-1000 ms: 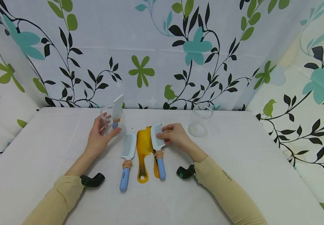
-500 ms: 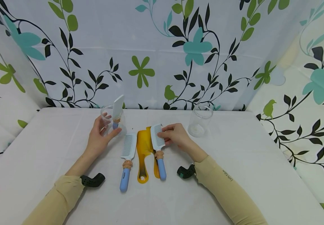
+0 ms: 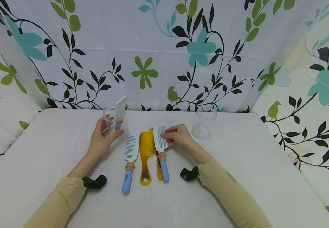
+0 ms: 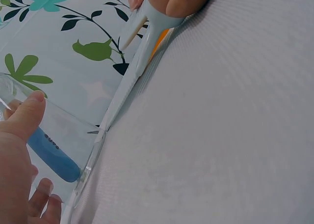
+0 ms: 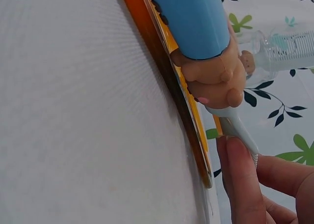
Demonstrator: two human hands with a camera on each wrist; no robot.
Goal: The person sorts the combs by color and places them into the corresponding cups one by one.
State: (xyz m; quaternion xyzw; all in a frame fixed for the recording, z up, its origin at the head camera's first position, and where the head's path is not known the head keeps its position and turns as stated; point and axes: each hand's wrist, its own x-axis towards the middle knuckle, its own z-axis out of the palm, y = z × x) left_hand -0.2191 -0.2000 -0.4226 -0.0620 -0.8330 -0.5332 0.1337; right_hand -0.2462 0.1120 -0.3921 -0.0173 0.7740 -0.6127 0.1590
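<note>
My left hand (image 3: 101, 136) grips a clear glass jar (image 3: 125, 125) at the back left of the table. A pale comb (image 3: 120, 107) stands tilted inside it, its blue handle (image 4: 56, 157) down near the jar's base. With thumb and fingers, my right hand (image 3: 180, 137) pinches the toothed head of a light blue comb (image 3: 159, 139). That comb's blue handle (image 5: 196, 22) and brown figure (image 5: 216, 79) overlap a yellow comb (image 3: 159, 171). Left of it lie another yellow comb (image 3: 145, 152) and a light blue comb (image 3: 131, 148) with a blue handle.
A second clear jar (image 3: 204, 123) stands at the back right, beyond my right hand. The white-covered table (image 3: 224, 142) ends at a patterned cloth (image 3: 96, 47) behind and at the sides. Black wrist devices (image 3: 95, 182) sit at both sleeve cuffs.
</note>
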